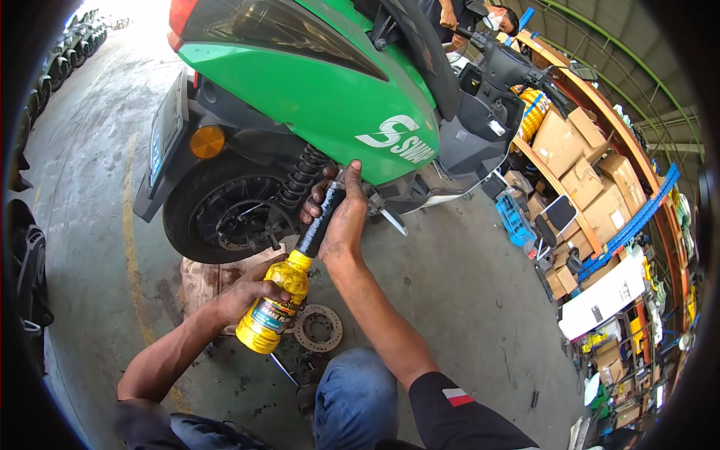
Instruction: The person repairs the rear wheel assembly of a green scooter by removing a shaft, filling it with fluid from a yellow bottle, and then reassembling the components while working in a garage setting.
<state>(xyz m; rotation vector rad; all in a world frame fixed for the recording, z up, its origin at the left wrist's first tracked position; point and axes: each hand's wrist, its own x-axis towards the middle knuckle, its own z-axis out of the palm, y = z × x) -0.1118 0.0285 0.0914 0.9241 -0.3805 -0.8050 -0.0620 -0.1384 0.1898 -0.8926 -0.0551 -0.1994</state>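
My left hand grips a yellow plastic bottle with a dark label, held tilted. A long black tube with pale streaks rises from the bottle's mouth, and my right hand is closed round it. Just beyond my hands are the rear coil spring and wheel of a green scooter. A metal brake disc lies on the floor beside the bottle, near a stained cardboard sheet. The tube's far end is partly hidden by my fingers.
Another person stands behind the scooter at its handlebar. Racks of cardboard boxes and a blue plastic crate line the right side. A row of scooters runs along the left. My knee is at the bottom.
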